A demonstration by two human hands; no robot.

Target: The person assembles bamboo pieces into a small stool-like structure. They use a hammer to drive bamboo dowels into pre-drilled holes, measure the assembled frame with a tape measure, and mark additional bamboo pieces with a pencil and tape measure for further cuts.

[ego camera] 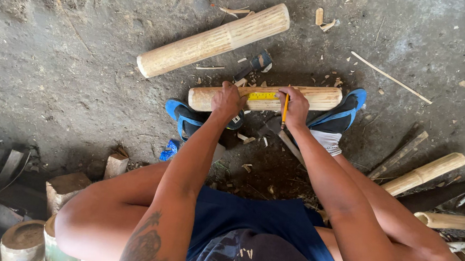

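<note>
A short pale bamboo section lies crosswise on the dirt in front of my feet. A yellow tape measure is stretched along its top. My left hand presses the tape down near the bamboo's left part. My right hand grips an orange pencil with its tip at the tape's right end. My blue shoes rest against the near side of the bamboo.
A longer bamboo section lies farther away on the ground. More bamboo pieces and dark slats lie at right. Cut stumps stand at lower left. A thin stick and wood chips are scattered around.
</note>
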